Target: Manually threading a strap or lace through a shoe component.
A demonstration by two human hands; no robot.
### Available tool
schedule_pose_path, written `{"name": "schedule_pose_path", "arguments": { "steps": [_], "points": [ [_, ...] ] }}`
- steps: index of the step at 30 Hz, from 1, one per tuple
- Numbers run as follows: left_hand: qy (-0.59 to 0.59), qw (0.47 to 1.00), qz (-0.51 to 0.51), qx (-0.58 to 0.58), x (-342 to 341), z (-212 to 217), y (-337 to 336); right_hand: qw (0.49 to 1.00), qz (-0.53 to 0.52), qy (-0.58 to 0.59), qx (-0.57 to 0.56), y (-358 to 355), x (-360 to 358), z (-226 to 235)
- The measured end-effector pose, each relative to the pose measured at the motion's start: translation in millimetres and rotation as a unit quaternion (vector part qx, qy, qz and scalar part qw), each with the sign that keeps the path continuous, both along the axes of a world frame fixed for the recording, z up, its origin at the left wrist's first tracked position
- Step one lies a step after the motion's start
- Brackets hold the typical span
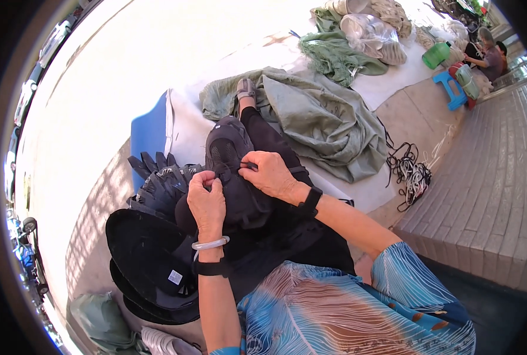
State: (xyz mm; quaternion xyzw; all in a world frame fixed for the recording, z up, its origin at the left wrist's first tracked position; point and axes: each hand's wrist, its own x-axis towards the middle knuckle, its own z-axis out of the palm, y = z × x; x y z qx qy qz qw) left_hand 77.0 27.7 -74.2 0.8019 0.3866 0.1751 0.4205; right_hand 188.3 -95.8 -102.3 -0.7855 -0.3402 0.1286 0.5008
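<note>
A black fabric piece with a mesh panel (223, 152), which looks like a hat, lies across my lap and outstretched leg. My left hand (206, 201) pinches its near part between thumb and fingers. Just to the right, my right hand (269, 176) is closed in a pinch on the same piece. Any thin cord or strap between the fingertips is too small to make out. Beside my left forearm rest stacked black hats (145, 248), one bearing a white sticker (175, 277). A bunch of black strapped items (164, 183) lies beyond them.
Green cloth (328, 124) spreads past my legs over a white sheet (186, 118). Tangled black and white cords (414, 171) lie at the right, near a tiled ledge (482, 195). Stuffed bags (373, 38), a blue stool (450, 90) and a seated person (489, 59) are farther off.
</note>
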Motion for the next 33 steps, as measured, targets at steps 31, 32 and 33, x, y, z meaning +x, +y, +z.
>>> {"name": "schedule_pose_path", "arguments": {
  "steps": [31, 32, 33],
  "points": [
    [0.034, 0.995, -0.032, 0.089, -1, 8, -5, 0.941, 0.089, 0.325, 0.026, -7, 18, 6],
    [0.034, 0.995, -0.035, 0.087, 2, 8, -6, 0.963, 0.093, 0.250, 0.027, -11, 14, 0],
    [0.022, 0.993, -0.043, 0.105, 3, 7, -5, 0.969, 0.065, 0.236, 0.019, -10, 9, 2]
  ]
}}
